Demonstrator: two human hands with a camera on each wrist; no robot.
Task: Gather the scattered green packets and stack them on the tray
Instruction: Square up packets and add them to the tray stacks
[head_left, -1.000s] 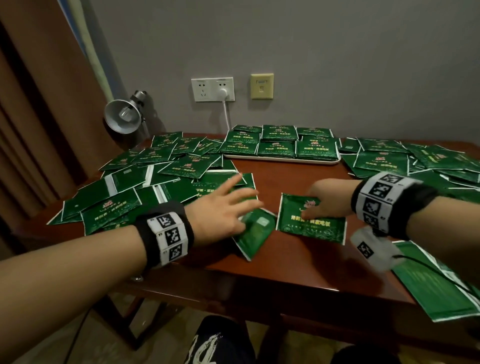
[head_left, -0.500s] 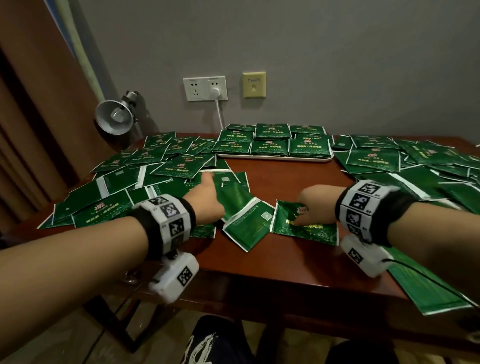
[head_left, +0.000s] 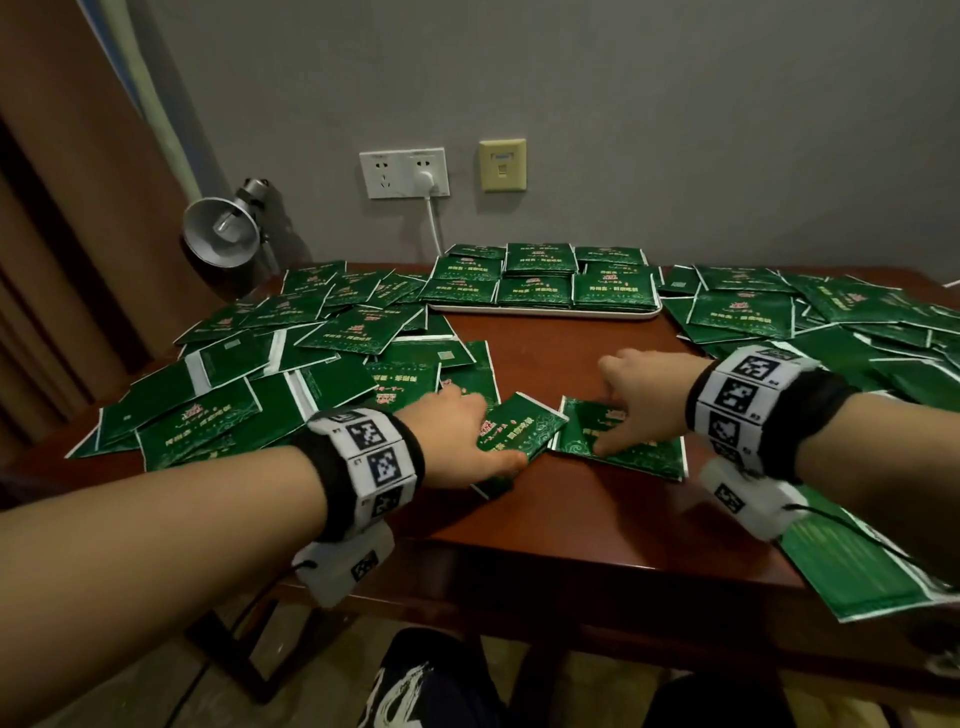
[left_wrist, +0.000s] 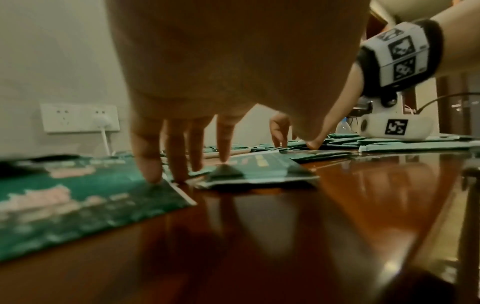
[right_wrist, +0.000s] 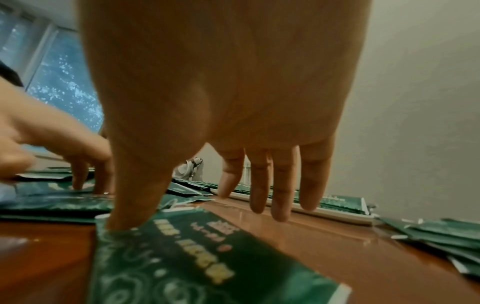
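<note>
**Two hands, two packets, a long way to go**

At the near middle of the wooden table (head_left: 545, 358), both hands are down on packets. The left hand (head_left: 457, 436) rests straight fingers on a green packet (head_left: 519, 431), the thumb at its near edge; whether it has truly pinched it I cannot tell. The right hand (head_left: 634, 395) presses its thumb into the neighbouring packet (head_left: 623, 441) just beside, its other fingers spread loose above the wood and holding nothing.

The white tray (head_left: 545, 310) sits at the far edge by the wall, already carrying rows of stacked packets. Heaps of loose ones lie either side, left (head_left: 249, 374) and right (head_left: 831, 317).

This looks like the gathering step, still early. Next, I would guess, each flat packet needs an edge lifted or slid together before anything is carried to the tray.
</note>
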